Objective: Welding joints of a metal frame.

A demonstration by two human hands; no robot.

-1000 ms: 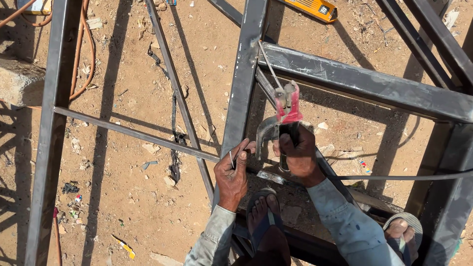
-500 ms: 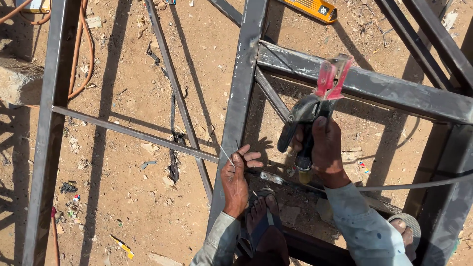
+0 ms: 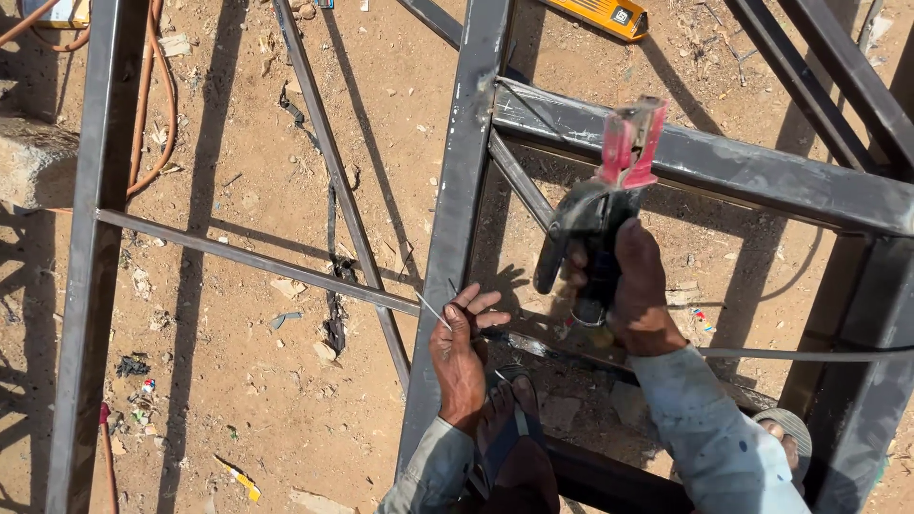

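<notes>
Steel bars of a welded frame [image 3: 457,190] lie across sandy ground [image 3: 248,152], seen from above by the person working on it. Their right hand [image 3: 633,290] is wrapped tight around the dark handle of a welding clamp [image 3: 609,205], its red jaws tipped up and away from the metal, with a cable [image 3: 800,355] trailing off to the right. Their left hand [image 3: 459,352] rests against the upright bar, thumb and fingers pinching a thin welding rod [image 3: 433,311] close to the joint where a slim crossbar [image 3: 257,259] meets it, likely to keep the rod handy and steady. A sandalled foot [image 3: 509,428] braces on the frame below. A long yellow tool [image 3: 595,14] lies at the top edge, and an orange hose [image 3: 157,105] curls at upper left.
</notes>
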